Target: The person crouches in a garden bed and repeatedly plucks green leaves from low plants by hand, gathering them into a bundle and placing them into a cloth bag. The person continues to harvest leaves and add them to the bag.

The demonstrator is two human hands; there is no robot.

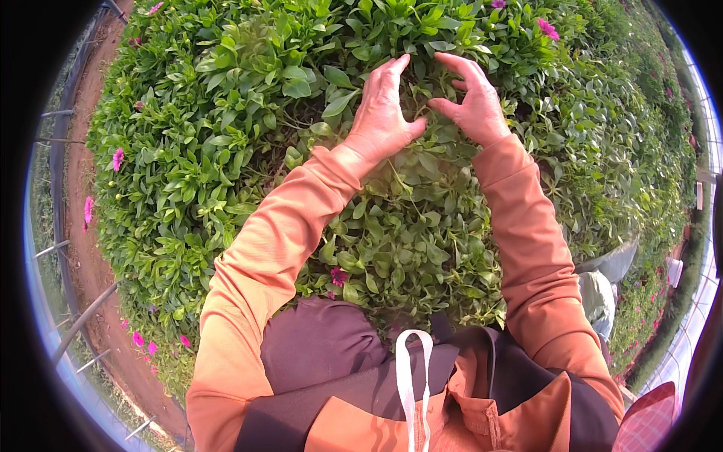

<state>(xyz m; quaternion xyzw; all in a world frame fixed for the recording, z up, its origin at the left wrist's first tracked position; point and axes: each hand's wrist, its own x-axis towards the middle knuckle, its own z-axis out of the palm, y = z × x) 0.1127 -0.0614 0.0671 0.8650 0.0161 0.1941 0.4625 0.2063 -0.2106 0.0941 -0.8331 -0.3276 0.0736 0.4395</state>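
My left hand (384, 113) reaches palm-inward into dense leafy plants (406, 226), its thumb apart from the other fingers. Facing it from the right, my right hand (474, 104) has its thumb and fingers spread. Nothing held shows in either hand. In the gap between them are thin stems and leaves (419, 90), somewhat dull and tangled. Brighter, fuller shoots (390, 28) stand just beyond the fingertips. A magenta daisy-like flower (338, 276) sits low among the leaves before my knee.
A magenta bloom (548, 29) rises at the upper right. A dirt path (85, 226) with metal poles (85, 322) runs along the left. Beside my right arm is a pale plastic bag (599, 305). A white cord loop (404, 356) hangs at my chest.
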